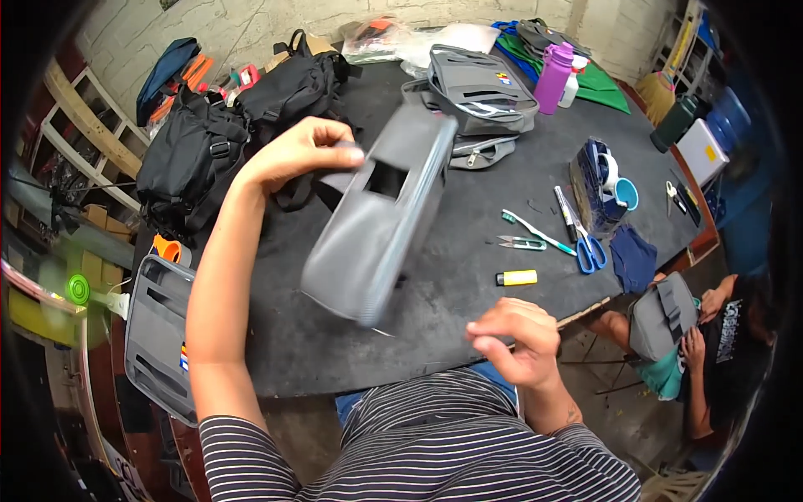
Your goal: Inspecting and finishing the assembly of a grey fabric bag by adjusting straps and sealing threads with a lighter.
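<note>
My left hand [314, 151] grips a grey bag [355, 251] near its upper left edge, thumb pressed against the fabric. The bag hangs tilted over the table, blurred by motion, its narrow side with a dark rectangular opening towards me. My right hand [523, 335] hovers apart from the bag over the table's near edge. Its fingers are curled, with the thumb close to the index fingertip; whatever they may pinch is too small to make out. Nearest to it lies a yellow-and-black lighter [517, 278]. Beyond that are thread snips [523, 243] and a toothbrush [535, 231].
Black bags [196, 159] crowd the table's left, above another grey bag [155, 343]. Stacked grey bags [481, 88] stand behind, beside a purple bottle [554, 79]. Blue scissors [590, 253], a marker [564, 209] and a tape dispenser [594, 188] lie right. A seated person [732, 343] handles a grey bag.
</note>
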### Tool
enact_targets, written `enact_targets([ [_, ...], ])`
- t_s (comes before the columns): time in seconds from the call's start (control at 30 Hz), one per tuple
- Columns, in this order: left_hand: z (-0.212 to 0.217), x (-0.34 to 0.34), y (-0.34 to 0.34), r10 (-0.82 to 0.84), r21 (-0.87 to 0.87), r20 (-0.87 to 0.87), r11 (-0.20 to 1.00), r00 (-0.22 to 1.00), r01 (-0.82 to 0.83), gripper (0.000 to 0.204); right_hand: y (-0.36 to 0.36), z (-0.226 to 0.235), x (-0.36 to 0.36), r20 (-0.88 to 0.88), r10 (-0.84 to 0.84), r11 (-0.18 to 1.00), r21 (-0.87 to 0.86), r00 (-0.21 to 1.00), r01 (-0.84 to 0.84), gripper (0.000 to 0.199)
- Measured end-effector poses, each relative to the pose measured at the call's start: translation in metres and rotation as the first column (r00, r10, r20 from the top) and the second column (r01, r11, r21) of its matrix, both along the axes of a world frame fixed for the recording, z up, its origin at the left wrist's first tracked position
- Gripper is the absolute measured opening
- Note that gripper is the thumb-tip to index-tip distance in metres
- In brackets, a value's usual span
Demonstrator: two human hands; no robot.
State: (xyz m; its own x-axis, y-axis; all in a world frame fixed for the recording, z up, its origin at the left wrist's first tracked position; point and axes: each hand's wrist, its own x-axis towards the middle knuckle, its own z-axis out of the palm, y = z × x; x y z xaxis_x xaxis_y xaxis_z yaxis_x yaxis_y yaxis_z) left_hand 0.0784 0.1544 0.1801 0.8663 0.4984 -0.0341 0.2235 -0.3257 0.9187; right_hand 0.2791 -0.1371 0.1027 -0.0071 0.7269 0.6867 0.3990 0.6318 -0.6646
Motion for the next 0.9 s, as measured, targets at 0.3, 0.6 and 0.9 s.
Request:
enact_targets([
  [0.3, 0.002, 0.003, -0.037, 0.323, 0.815, 0.065, 0.529, 0.944, -0.238, 0.035, 0.016, -0.044, 0.035, 0.390, -0.343, 0.859, -0.237, 0.855, 0.453, 0.014],
  [0.6, -0.008, 0.011, -0.103, 0.467, 0.864, -0.284, 0.504, 0.837, 0.012, 0.056, 0.017, -0.093, 0.064, 0.512, -0.384, 0.736, -0.333, 0.768, 0.589, 0.013],
  [0.9, 0.029, -0.056, -0.046, 0.380, 0.494, -0.155, 0.829, 0.912, -0.261, 0.047, 0.035, -0.145, 0.024, 0.262, -0.368, 0.890, -0.177, 0.892, 0.420, 0.019],
])
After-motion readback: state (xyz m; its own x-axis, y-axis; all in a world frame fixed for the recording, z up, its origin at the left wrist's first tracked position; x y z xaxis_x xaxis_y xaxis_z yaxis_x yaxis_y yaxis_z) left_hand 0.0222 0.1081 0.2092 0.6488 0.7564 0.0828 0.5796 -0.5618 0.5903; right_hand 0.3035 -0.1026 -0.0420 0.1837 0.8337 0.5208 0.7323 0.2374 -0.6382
